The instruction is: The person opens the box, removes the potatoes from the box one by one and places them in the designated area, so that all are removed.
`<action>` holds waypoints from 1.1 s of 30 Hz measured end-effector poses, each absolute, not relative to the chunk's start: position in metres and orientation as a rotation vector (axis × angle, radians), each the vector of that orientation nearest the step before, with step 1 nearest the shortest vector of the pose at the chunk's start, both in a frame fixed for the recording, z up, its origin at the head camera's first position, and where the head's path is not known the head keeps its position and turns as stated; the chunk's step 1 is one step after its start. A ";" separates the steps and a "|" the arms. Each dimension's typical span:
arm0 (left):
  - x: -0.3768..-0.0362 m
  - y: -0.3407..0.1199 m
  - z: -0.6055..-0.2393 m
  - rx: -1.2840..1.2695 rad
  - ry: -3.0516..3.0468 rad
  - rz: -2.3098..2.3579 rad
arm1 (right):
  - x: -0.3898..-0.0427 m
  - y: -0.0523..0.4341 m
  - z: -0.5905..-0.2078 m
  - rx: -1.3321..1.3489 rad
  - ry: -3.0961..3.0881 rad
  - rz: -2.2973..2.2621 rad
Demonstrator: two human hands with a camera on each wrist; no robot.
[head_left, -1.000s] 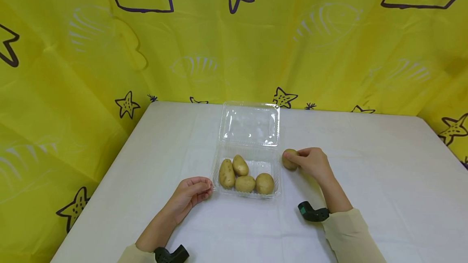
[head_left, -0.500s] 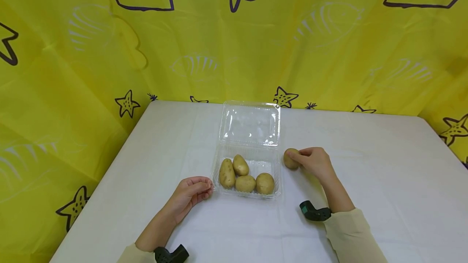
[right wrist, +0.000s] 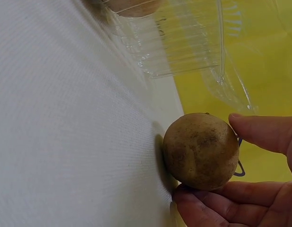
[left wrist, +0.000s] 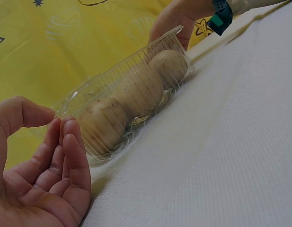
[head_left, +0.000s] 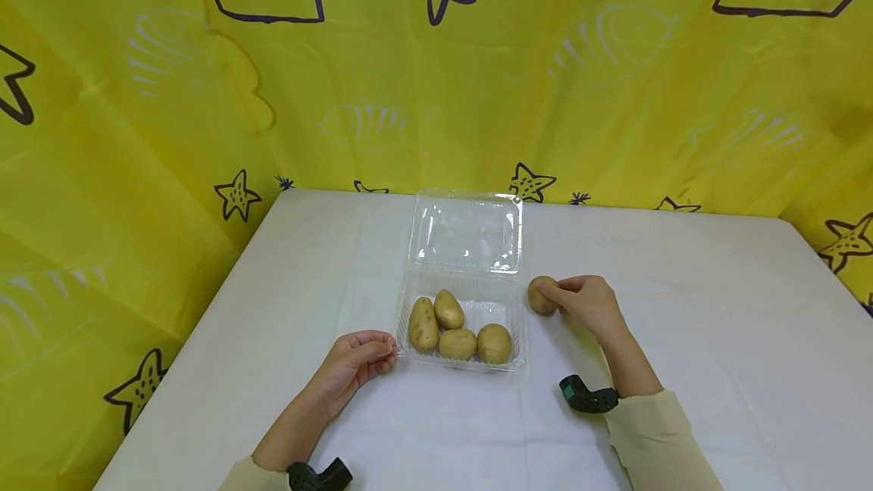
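Observation:
A clear plastic clamshell box (head_left: 467, 364) stands on the table with its lid tipped back, and several potatoes (head_left: 458, 343) lie in it. At the box's left front corner my left hand (head_left: 361, 362) pinches the rim between thumb and fingertips, as the left wrist view also shows. To the right of the box, my right hand (head_left: 588, 308) holds another potato (right wrist: 201, 151) between thumb and fingers. That potato is outside the box, at or just above the tabletop; whether it touches the cloth I cannot tell.
The open lid (head_left: 467, 232) lies toward the back of the table. White cloth (head_left: 716, 324) covers the tabletop. Behind and to the left hangs a yellow patterned curtain (head_left: 409, 74). A dark wrist device (head_left: 588, 396) sits on each forearm.
My right hand and its potato have shifted very slightly to the right. The left hand, the box and the potatoes in it stay put.

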State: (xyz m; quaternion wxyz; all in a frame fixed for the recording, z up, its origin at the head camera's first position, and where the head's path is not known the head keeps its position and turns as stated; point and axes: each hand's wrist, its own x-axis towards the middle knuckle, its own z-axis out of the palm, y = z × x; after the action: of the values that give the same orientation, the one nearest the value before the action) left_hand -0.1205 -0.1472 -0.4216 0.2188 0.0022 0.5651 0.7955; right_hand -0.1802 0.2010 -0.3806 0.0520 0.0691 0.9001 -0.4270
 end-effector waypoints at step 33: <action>-0.121 -0.148 -0.423 0.006 1.573 2.202 | -0.179 0.203 -0.376 0.223 2.775 -1.210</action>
State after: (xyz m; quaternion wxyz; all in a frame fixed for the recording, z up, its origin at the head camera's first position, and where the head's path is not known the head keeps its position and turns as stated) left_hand -0.1210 -0.1480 -0.4229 0.2158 0.0023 0.5676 0.7945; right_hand -0.1792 0.2034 -0.3756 0.0529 0.0735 0.9129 -0.3981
